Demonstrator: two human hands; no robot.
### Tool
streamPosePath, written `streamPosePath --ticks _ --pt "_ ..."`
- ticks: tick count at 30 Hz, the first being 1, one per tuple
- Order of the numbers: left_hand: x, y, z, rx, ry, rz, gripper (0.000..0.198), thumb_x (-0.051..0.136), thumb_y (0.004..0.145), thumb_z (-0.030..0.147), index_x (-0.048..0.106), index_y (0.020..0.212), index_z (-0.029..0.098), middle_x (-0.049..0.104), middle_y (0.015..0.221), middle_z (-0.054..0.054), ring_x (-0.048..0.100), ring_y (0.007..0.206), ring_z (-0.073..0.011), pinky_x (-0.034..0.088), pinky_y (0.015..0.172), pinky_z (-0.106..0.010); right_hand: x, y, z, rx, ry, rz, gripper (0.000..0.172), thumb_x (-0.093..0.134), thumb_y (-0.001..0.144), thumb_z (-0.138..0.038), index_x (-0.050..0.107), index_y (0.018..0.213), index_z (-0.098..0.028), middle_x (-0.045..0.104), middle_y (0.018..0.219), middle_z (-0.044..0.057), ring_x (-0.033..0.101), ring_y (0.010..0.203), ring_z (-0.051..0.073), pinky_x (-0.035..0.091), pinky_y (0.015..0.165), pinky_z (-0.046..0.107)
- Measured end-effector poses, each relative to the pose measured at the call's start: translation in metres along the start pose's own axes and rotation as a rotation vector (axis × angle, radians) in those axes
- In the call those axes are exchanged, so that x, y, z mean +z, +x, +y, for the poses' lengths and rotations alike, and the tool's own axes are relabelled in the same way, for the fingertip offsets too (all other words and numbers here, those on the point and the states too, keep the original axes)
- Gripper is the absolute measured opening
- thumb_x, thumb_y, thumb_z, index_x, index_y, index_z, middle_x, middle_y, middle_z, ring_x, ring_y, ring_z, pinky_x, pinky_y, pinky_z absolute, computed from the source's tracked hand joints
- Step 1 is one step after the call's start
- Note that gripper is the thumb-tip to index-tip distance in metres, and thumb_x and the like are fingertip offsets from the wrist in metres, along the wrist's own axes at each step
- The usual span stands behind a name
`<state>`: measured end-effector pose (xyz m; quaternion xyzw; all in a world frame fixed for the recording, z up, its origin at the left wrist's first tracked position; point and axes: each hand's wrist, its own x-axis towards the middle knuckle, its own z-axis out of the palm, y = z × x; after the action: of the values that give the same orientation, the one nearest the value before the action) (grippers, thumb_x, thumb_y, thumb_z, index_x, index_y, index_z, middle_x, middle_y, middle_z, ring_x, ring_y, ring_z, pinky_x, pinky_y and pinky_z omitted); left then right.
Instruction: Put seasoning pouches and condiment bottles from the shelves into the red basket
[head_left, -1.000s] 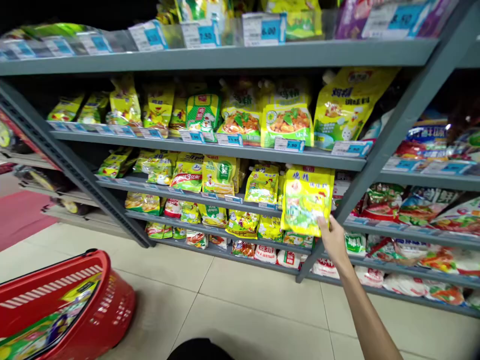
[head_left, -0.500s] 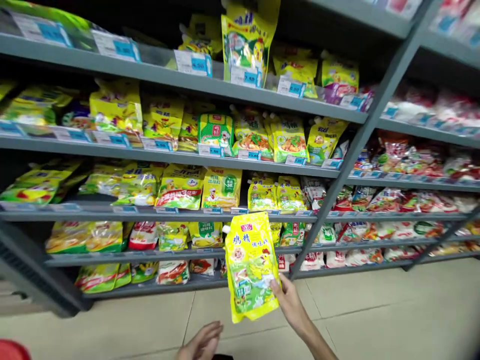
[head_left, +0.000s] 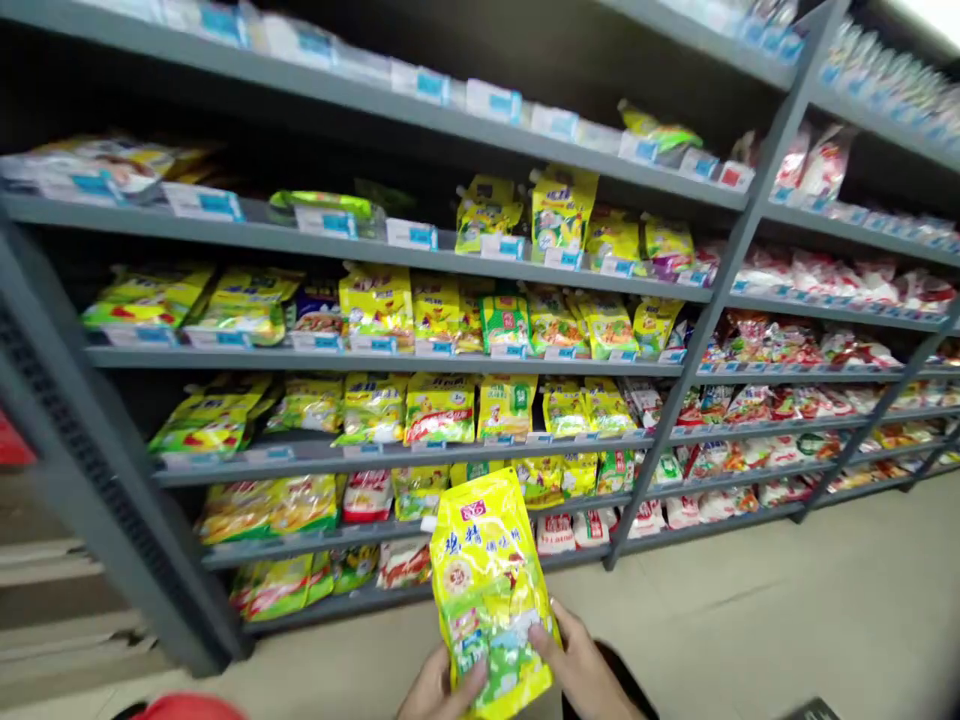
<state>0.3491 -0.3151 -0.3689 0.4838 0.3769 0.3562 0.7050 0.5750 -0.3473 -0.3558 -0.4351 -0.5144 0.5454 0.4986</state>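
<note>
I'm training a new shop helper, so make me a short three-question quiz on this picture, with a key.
1. True or false: only one hand holds the yellow bag.
2. As pictured, the bag's white spout is at its: A) upper left, B) lower right, C) bottom middle.
3. What lines the front edges of the grey shelves?

Key: 1. False; the left hand and right hand both hold it. 2. A. 3. White-and-blue labels.

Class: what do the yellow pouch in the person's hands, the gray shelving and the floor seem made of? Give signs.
Yellow pouch: apparently flexible plastic film, glossy, judging by bright glints and creases; possibly foil-lined.
Gray shelving: likely painted metal, smooth and even-colored, with slim, straight edges.
Floor: perhaps ceramic tile, pale and smooth; stone is possible, as blur hides detail.
</note>
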Motion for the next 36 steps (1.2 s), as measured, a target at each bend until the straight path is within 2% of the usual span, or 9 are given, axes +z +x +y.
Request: streamPosePath --ticks 2,5,10,15,19,24,29,31,36 --pt "-0.010 -0.016 -0.001 -0.025 0.013 -0.055 0.067 0.082 0.068 0.065 0.074 0.113 0.016 0.076 0.118 -0.015 0.070 0.112 -0.0366 0.053 0.104 -0.047 0.014 -0.010 -0.003 0.045 -0.030 -0.084 0.055 0.066 0.089 -0.057 0.062 0.134 -0.024 0.073 0.123 0.008 0.069 0.107 0.028 0.054 0.100 0.046" --pt "-0.036 -0.036 -0.019 -0.094 0.038 -0.068 0.065 0.084 0.069 0.060 0.074 0.113 0.013 0.077 0.116 -0.015 0.070 0.110 -0.0356 0.054 0.102 -0.046 0.027 -0.015 0.007 0.151 -0.141 -0.210 0.057 0.071 0.084 -0.058 0.068 0.126 -0.020 0.076 0.115 0.007 0.070 0.102 0.028 0.057 0.096 0.044" --pt "-0.083 -0.048 -0.044 -0.166 0.058 -0.025 0.063 0.085 0.072 0.053 0.071 0.118 0.014 0.075 0.122 -0.014 0.069 0.113 -0.0348 0.054 0.103 -0.046 0.039 0.009 0.024 0.228 -0.274 -0.303 0.050 0.074 0.080 -0.059 0.075 0.111 -0.019 0.079 0.102 0.005 0.073 0.094 0.028 0.061 0.081 0.037" --pt "-0.111 -0.017 -0.033 -0.193 0.146 0.027 0.059 0.090 0.066 0.046 0.073 0.114 0.015 0.076 0.121 -0.012 0.067 0.118 -0.0358 0.055 0.103 -0.045 0.039 0.074 0.026 0.168 -0.212 -0.312 0.056 0.080 0.077 -0.051 0.067 0.123 -0.023 0.077 0.116 0.004 0.072 0.104 0.026 0.062 0.087 0.036" --pt "-0.123 0.017 -0.036 -0.199 0.195 0.059 0.061 0.090 0.067 0.041 0.071 0.119 0.016 0.075 0.124 -0.011 0.067 0.119 -0.0348 0.053 0.105 -0.047 0.033 0.118 0.048 0.174 -0.154 -0.367 0.052 0.079 0.078 -0.047 0.068 0.122 -0.021 0.075 0.121 0.004 0.071 0.110 0.027 0.061 0.092 0.040" --pt "-0.129 0.027 -0.052 -0.210 0.081 0.103 0.062 0.090 0.068 0.040 0.069 0.121 0.015 0.076 0.121 -0.012 0.071 0.110 -0.0303 0.054 0.104 -0.046 0.029 0.131 0.076 0.198 -0.196 -0.383 0.050 0.081 0.078 -0.043 0.069 0.122 -0.023 0.075 0.123 0.005 0.070 0.112 0.031 0.060 0.095 0.045" --pt "-0.132 0.034 -0.071 -0.141 -0.002 0.100 0.059 0.089 0.070 0.034 0.068 0.122 0.015 0.076 0.119 -0.012 0.072 0.107 -0.0292 0.058 0.094 -0.042 0.010 0.152 0.098 0.403 -0.016 -0.717 0.066 0.085 0.074 -0.044 0.063 0.132 -0.020 0.073 0.128 0.008 0.066 0.121 0.030 0.054 0.107 0.050" --pt "-0.136 0.043 -0.077 -0.126 0.004 0.123 0.056 0.089 0.071 0.033 0.069 0.119 0.014 0.077 0.116 -0.012 0.073 0.103 -0.0280 0.058 0.093 -0.040 0.007 0.162 0.109 0.465 0.000 -0.793 0.067 0.086 0.073 -0.045 0.065 0.131 -0.018 0.074 0.127 0.009 0.067 0.120 0.030 0.051 0.111 0.050" --pt "-0.151 0.065 -0.079 -0.112 -0.006 0.195 0.055 0.092 0.064 0.037 0.072 0.109 0.012 0.079 0.110 -0.012 0.074 0.097 -0.0273 0.059 0.092 -0.040 0.017 0.178 0.142 0.432 -0.002 -0.628 0.066 0.088 0.070 -0.046 0.069 0.127 -0.019 0.073 0.129 0.010 0.067 0.119 0.030 0.048 0.113 0.052"
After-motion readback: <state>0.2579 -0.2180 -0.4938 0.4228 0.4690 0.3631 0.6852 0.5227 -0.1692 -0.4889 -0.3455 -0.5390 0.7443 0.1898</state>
